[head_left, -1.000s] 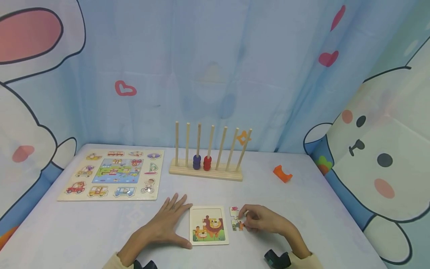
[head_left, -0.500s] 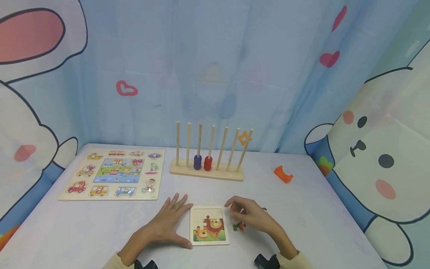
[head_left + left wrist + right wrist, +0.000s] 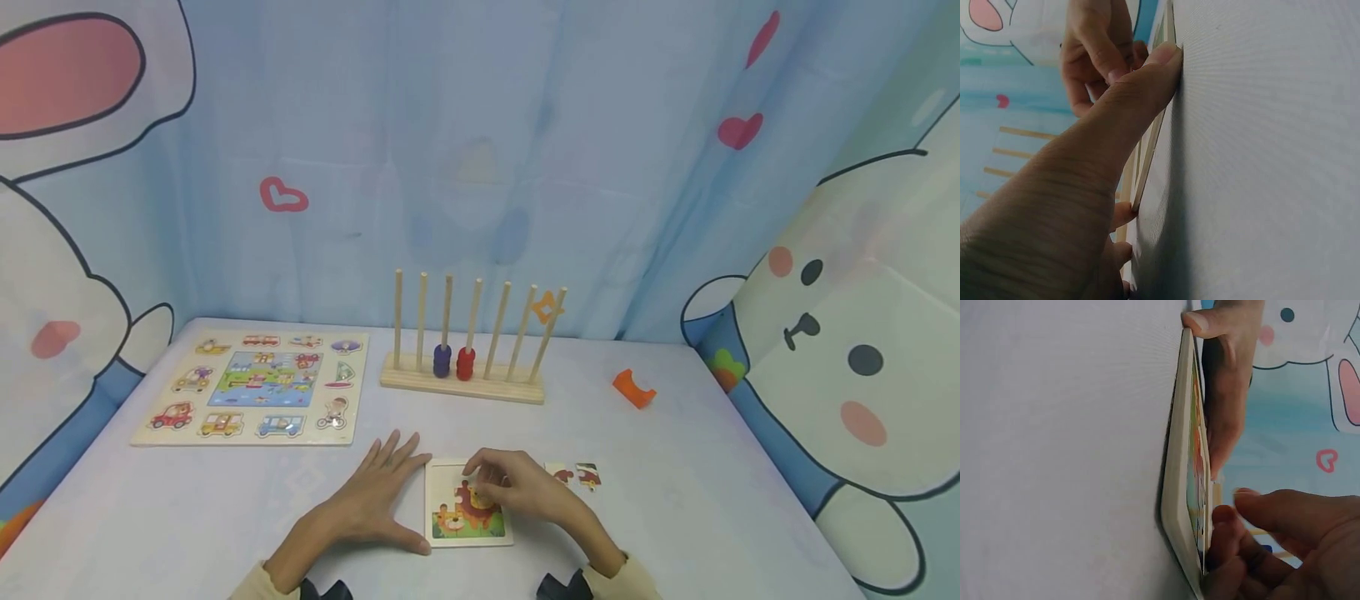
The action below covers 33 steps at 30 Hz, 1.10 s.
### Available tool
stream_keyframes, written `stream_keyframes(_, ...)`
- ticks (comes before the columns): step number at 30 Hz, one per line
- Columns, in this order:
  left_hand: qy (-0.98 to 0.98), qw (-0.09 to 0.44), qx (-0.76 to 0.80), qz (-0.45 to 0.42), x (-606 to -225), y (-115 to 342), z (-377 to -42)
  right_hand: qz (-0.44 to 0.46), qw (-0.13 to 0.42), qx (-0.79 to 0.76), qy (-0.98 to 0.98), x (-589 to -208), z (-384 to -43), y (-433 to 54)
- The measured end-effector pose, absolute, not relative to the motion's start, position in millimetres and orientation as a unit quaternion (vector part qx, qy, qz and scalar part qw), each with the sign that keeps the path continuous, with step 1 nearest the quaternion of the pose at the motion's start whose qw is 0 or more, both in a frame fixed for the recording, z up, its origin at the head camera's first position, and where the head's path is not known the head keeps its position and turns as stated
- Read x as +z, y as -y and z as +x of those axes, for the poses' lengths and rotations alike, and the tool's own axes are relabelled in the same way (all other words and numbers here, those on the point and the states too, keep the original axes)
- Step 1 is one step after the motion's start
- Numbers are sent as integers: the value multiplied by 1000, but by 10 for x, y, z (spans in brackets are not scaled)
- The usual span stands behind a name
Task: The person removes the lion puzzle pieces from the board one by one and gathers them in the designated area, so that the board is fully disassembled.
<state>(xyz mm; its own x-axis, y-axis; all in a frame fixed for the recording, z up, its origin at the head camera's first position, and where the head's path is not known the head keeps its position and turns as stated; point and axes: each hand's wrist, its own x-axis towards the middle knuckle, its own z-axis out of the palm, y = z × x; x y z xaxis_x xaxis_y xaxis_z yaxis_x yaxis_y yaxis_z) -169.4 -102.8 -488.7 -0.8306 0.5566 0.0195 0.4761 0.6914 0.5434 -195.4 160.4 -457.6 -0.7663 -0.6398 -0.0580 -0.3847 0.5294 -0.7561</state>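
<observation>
The bench [image 3: 705, 500] carries, in order of size, a flat vehicle peg-puzzle board [image 3: 251, 387] at far left, a wooden peg rack [image 3: 468, 350] at centre rear with blue and red rings at the base of two rods and an orange shape near the top of the rightmost rod, and an orange block [image 3: 633, 388] at right rear; all lie well apart from the work area. The lion puzzle tray [image 3: 467, 504] lies flat at the front centre of the bench. It reads as a thin, rigid, light board that would slide readily on the smooth cover, so it is best held by its edges. The left hand [image 3: 371, 500] lies spread and flat on the bench, fingers straight, with its thumb against the tray's left edge. The right hand [image 3: 510, 490] sits over the tray's upper right area, fingertips curled and pinching a puzzle piece [image 3: 486, 493] against the picture; the piece is mostly hidden. Such a piece appears small, stiff and light, best pinched by its rim. Two loose pieces [image 3: 576, 476] lie just beside the tray on the right, near the right wrist, where a sleeve could shift them.
</observation>
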Motion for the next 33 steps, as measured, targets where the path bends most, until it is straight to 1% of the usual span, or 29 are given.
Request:
stream_keyframes(20, -919, 81, 272, 274, -4886, 1015, -1696, -276, 154, -339, -886, -4629, -1926, -1550)
stream_keyframes(33, -918, 77, 272, 279, -4876, 1024, -1693, -267, 157, -355, -882, -4645, -1938, -1554)
